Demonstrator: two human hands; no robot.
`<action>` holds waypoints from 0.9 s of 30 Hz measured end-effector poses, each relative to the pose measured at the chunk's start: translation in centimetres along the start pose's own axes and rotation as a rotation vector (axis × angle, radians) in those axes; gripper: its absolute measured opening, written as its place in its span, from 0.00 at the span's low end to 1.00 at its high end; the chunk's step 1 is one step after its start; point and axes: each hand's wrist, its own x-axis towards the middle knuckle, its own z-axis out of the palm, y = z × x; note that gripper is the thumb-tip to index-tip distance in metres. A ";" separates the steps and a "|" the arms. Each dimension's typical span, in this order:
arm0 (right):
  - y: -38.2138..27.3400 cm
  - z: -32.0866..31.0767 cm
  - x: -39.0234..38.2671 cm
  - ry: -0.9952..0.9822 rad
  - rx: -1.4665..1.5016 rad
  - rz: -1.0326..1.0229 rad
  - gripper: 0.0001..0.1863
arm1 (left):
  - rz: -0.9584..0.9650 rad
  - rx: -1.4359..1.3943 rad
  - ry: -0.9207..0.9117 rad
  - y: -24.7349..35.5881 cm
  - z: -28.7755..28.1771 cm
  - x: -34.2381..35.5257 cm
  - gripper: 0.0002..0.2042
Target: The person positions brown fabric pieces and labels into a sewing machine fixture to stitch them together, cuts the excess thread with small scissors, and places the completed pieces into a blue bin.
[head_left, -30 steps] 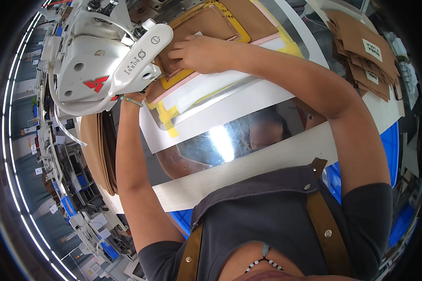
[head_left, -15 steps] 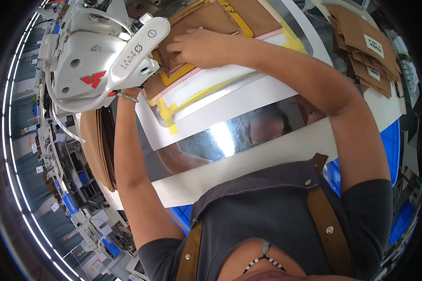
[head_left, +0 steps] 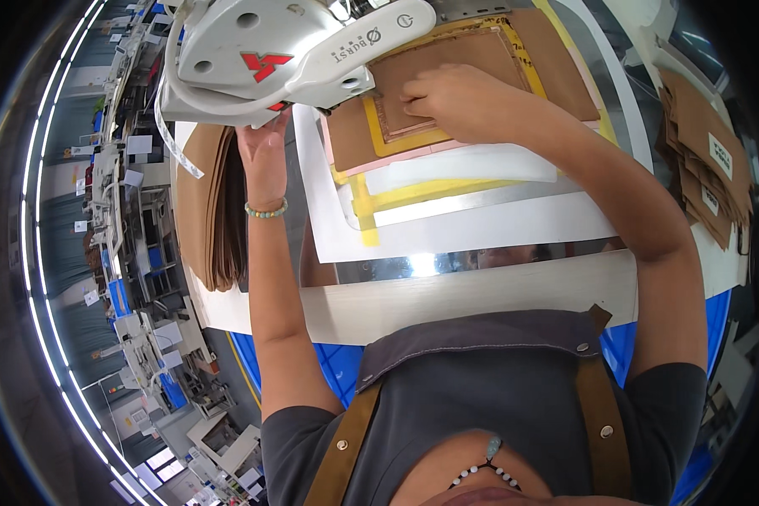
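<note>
My right hand (head_left: 464, 103) rests over a brown panel (head_left: 447, 67) inside a yellow-edged frame (head_left: 388, 148). Its fingers are bent and drawn together at the panel's left part; whatever they may pinch is hidden. At the lower edge of a white sewing machine head (head_left: 236, 51), my left hand (head_left: 266, 156) reaches upward, palm partly showing and a beaded bracelet on the wrist. The machine covers its fingertips. Under the frame lies a larger brown sheet (head_left: 561, 63) with pink edging, on a white template (head_left: 447, 232) with yellow tape.
Folded brown pieces (head_left: 207, 211) stand in a stack left of my left forearm. More brown pieces with white labels (head_left: 708, 126) lie at the far right. A shiny metal plate (head_left: 379, 268) borders the pale table edge (head_left: 472, 291). Blue bins (head_left: 337, 363) sit below the table.
The view has shifted, so the machine and template appear farther right. My left hand has drawn back toward me from behind the machine head. My right fingers are more curled, staying over the panel.
</note>
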 end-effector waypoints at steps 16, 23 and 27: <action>-2.2 -0.3 -0.4 -0.187 0.043 0.062 0.15 | 0.146 0.559 0.181 2.8 3.2 -1.2 0.21; -2.2 -7.8 -3.3 -0.198 0.316 0.086 0.12 | 0.202 0.692 0.370 5.0 5.2 -7.9 0.09; -2.5 -16.8 -1.7 -0.363 0.450 0.273 0.11 | 0.524 0.943 0.176 8.8 7.8 -7.4 0.11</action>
